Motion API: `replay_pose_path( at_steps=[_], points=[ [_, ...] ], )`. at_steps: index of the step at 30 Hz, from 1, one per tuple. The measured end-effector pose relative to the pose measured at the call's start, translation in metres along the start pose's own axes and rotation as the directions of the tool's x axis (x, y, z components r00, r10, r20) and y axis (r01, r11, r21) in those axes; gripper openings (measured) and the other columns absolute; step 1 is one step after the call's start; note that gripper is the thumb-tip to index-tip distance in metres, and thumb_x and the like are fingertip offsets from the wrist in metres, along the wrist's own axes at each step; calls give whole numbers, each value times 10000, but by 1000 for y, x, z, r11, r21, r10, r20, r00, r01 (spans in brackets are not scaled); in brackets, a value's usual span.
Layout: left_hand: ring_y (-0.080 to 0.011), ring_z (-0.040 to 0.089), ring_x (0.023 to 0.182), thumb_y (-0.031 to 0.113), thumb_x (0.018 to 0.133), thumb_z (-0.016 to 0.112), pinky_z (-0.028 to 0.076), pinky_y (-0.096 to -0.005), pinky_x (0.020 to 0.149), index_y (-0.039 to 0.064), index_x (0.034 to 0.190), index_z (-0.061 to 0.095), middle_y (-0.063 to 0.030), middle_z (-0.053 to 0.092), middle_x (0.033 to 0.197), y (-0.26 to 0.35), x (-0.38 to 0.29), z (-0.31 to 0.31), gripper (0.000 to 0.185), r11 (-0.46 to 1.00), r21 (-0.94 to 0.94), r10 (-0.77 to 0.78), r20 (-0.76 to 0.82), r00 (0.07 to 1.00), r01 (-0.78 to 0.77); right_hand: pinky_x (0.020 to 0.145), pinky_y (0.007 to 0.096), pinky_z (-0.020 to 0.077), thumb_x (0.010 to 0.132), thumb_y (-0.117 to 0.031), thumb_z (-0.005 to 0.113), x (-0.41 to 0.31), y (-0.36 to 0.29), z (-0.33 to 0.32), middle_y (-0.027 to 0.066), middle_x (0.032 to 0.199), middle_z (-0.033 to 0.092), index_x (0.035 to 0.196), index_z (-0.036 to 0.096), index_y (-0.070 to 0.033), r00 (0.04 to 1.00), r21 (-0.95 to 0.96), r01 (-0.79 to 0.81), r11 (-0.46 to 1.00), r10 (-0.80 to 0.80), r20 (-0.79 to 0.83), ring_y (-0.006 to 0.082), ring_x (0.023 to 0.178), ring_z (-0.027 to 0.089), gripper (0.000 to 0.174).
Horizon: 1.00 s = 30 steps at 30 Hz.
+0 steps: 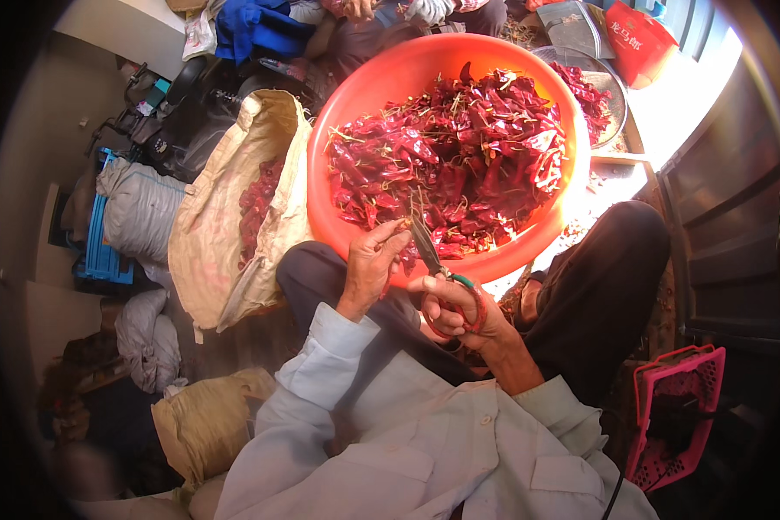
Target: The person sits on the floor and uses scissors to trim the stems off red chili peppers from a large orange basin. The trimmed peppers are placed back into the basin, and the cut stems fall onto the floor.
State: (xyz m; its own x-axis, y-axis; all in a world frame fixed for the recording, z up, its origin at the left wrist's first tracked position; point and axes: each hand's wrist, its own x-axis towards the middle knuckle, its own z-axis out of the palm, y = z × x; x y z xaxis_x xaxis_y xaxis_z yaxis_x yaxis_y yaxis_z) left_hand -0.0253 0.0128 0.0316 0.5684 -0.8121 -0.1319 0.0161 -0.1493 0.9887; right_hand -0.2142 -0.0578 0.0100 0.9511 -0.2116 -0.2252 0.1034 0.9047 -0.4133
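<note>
My left hand point(372, 261) pinches a dried red chili pepper point(409, 259) over the near rim of a large orange-red plastic basin point(330, 127). Part of that pepper is hidden by the fingers. My right hand point(460, 311) has its fingers through the red and green wrapped handles of a pair of scissors point(425, 242). The dark blades point up and away from me, their tips close to my left fingertips and the pepper's stem end. A heap of dried red chili peppers point(452, 159), many with pale stems, fills much of the basin.
Left of the basin stands an open woven sack point(208, 227) with red chili peppers inside. A round mesh sieve point(614, 97) holding more peppers lies beyond the basin. A pink plastic basket point(712, 409) is at my right. Another person's gloved hand point(430, 9) shows at the top.
</note>
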Motion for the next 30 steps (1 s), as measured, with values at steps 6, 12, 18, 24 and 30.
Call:
replay_pose_path(
  at_steps=[6, 12, 18, 24, 30],
  points=[
    [15, 467, 517, 179, 1020, 685, 354, -156, 439, 45, 1208, 716, 72, 623, 774, 15, -1, 9, 233, 988, -99, -115, 36, 993, 118, 411, 237, 277, 1126, -301, 458, 1, 4, -6, -51, 567, 415, 1231, 693, -27, 994, 63, 34, 997, -40, 98, 45, 415, 320, 376],
    [22, 435, 506, 190, 1034, 662, 313, -154, 430, 60, 1169, 721, 74, 606, 753, 43, -2, 5, 196, 989, -28, -141, 41, 989, 142, 403, 218, 280, 1137, -326, 433, 1, 1, -5, -58, 557, 388, 1248, 684, -24, 964, 250, 176, 952, -218, 154, 52, 411, 312, 408],
    [25, 477, 567, 182, 1043, 642, 348, -151, 474, 63, 1157, 718, 41, 658, 820, 83, -8, -64, 182, 950, 278, 201, -197, 960, -142, 456, 218, 331, 1073, -345, 592, -7, -51, -34, -25, 740, 564, 1180, 637, -18, 755, 225, 619, 752, -493, -432, 41, 522, 413, 346],
    [-81, 629, 743, 189, 1029, 650, 487, -219, 625, 9, 1262, 664, -48, 704, 942, 133, -7, -195, 295, 794, 607, 344, -397, 851, -38, 623, 317, 454, 1065, -417, 585, -7, -48, -44, 78, 907, 593, 1284, 509, -2, 655, 304, 737, 604, -528, -540, 139, 676, 517, 475],
    [-313, 532, 1313, 174, 901, 773, 411, -401, 1116, -21, 1430, 538, -201, 591, 1370, 110, -4, -211, 611, 207, 976, 584, -68, 809, -67, 726, 395, 521, 1050, -451, 591, -6, -44, -24, 115, 959, 612, 1290, 499, 9, 631, 163, 699, 696, -495, -597, 197, 783, 602, 527]
  ],
)
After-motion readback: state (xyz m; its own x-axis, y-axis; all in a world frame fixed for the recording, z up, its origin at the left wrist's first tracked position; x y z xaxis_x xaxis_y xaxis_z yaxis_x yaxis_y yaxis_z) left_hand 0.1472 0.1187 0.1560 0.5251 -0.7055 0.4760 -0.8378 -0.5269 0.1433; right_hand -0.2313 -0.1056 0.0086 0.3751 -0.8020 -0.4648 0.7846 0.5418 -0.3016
